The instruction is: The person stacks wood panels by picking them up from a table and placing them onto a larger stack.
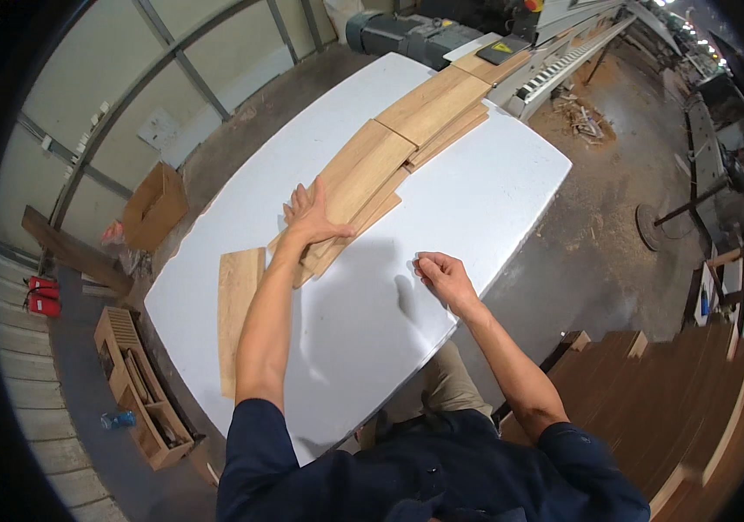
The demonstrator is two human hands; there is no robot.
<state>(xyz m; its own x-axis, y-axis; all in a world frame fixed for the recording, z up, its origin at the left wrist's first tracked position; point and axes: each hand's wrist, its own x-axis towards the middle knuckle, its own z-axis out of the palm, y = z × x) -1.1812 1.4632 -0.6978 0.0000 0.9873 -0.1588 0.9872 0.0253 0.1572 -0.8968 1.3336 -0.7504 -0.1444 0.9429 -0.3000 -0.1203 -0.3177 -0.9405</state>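
we see overlapping wooden planks under and beyond our left hand, its fingers spread apart on them. our right hand hovers over the white desk, fingers curled; we cannot tell whether the tips meet. a separate plank lies behind and left of our left hand, a cardboard box farther left.

Soft shadows fall across the brightly lit white table, while fisheye distortion bends the wall.
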